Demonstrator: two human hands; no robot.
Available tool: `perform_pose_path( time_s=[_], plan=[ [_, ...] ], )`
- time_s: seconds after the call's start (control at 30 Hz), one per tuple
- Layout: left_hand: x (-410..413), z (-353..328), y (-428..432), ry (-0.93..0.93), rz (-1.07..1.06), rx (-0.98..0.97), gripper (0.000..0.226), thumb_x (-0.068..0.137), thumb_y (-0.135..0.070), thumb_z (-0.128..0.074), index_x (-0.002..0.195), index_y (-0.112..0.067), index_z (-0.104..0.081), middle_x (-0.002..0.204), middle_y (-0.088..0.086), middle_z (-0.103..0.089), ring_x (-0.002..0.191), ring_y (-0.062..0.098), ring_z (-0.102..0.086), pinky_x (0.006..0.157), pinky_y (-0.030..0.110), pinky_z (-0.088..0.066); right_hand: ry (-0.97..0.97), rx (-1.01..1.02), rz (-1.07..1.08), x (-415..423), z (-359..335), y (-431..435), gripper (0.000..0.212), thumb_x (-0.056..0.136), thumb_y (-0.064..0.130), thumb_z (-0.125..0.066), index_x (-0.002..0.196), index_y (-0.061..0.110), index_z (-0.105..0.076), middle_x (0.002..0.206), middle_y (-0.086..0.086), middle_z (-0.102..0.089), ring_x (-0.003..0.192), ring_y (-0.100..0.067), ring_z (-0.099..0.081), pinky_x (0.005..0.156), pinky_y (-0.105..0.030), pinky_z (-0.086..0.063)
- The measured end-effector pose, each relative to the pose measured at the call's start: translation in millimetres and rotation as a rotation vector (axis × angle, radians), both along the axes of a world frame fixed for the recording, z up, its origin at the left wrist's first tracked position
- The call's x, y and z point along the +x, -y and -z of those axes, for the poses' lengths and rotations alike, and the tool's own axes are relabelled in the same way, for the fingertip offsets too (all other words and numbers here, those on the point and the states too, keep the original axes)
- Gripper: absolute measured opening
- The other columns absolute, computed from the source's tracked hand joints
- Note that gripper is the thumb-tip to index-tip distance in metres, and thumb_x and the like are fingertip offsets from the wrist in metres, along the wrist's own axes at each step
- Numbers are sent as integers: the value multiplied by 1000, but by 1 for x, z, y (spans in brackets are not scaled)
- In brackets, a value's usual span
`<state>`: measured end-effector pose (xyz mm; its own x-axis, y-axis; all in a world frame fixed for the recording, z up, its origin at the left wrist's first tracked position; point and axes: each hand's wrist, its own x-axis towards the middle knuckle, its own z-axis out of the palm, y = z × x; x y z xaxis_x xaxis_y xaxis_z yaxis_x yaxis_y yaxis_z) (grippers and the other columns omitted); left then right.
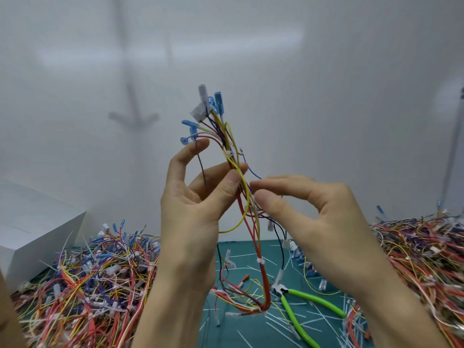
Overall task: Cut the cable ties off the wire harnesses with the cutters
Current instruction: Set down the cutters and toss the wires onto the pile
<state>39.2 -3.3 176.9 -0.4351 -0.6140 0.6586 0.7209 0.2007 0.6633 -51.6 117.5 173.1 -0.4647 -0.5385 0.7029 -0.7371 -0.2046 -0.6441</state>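
I hold a wire harness (252,229) of red, yellow and purple wires upright in front of me; blue and clear connectors fan out at its top. My left hand (193,204) pinches the bundle between thumb and fingers just below a white cable tie (229,154). My right hand (308,212) pinches the wires lower down, thumb against fingertips. Another white tie (260,261) sits on the red wires below. The cutters (298,307), green-handled, lie on the mat beneath my right wrist, held by no hand.
A green cutting mat (241,249) carries scattered white cut tie strips. Heaps of wire harnesses lie to the left (82,282) and to the right (421,252). A white box (30,229) stands at far left. A white wall is behind.
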Motion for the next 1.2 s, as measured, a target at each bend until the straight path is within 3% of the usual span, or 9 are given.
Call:
perform_pose_path(
  time_s=[0.13, 0.23, 0.4, 0.53, 0.6, 0.77, 0.87, 1.07, 1.2],
  plan=[
    [-9, 4, -9, -3, 4, 18, 52, 74, -15, -70, 121, -31, -54, 95, 7, -75, 91, 19, -72, 89, 51, -55, -74, 50, -27, 6, 4, 6, 32, 75, 60, -64, 103, 48, -72, 103, 34, -69, 105, 17, -58, 86, 0, -41],
    [-13, 5, -10, -12, 25, 15, 49, 77, -15, -68, 121, -32, -53, 96, 5, -75, 96, 17, -71, 85, 37, -57, -124, 41, 22, 6, 6, 9, 23, 82, 45, -73, 101, 56, -66, 95, 38, -68, 96, 17, -62, 83, -2, -43],
    [-15, 8, -7, 24, 92, -41, 37, 91, -9, -61, 122, -26, -52, 102, 7, -74, 101, 20, -69, 94, 42, -54, -76, -52, 56, 7, 10, 14, 22, 82, 37, -76, 100, 49, -71, 84, 24, -74, 83, 1, -70, 80, -31, -59],
    [-11, 6, 2, 157, 73, -138, 28, 101, -8, -44, 123, -19, -55, 105, 4, -76, 105, 17, -70, 94, 31, -52, 35, -169, 82, -2, 12, 16, 28, 87, 19, -72, 78, 44, -75, 76, 9, -76, 77, -17, -74, 79, -46, -60],
    [-6, 6, 7, 295, 15, -230, 28, 103, -12, -42, 123, -22, -59, 105, -3, -76, 106, 12, -69, 96, 32, -49, 93, -196, 79, -8, 11, 14, 37, 89, 14, -71, 75, 48, -74, 77, 12, -76, 80, -14, -74, 81, -43, -61],
    [4, 12, 19, 614, 51, -394, 24, 96, -26, -54, 118, -23, -65, 102, -10, -76, 95, 6, -71, 84, 17, -53, 252, -301, 28, -23, 10, 12, 28, 92, 4, -64, 82, 28, -74, 80, 6, -77, 82, -10, -75, 80, -28, -60],
    [5, 15, 22, 727, 79, -500, 18, 90, -25, -65, 107, -20, -71, 98, -6, -76, 91, 9, -73, 86, 17, -53, 455, -420, -51, -28, 10, 11, 20, 91, 3, -62, 88, 18, -74, 80, 0, -78, 82, -14, -76, 76, -25, -60],
    [6, 16, 26, 744, 69, -550, 22, 77, -40, -75, 95, -27, -74, 94, -8, -76, 86, 10, -73, 81, 24, -58, 697, -482, -170, -31, 8, 9, 14, 91, 6, -60, 93, 10, -73, 84, -6, -77, 88, -22, -75, 80, -32, -61],
    [3, 15, 22, 650, -10, -478, 10, 80, -32, -75, 84, -23, -75, 81, -2, -75, 79, 13, -73, 71, 27, -60, 745, -416, -254, -31, 8, 10, 15, 92, 6, -58, 94, 10, -73, 84, -6, -77, 84, -19, -75, 75, -29, -62]
  ],
)
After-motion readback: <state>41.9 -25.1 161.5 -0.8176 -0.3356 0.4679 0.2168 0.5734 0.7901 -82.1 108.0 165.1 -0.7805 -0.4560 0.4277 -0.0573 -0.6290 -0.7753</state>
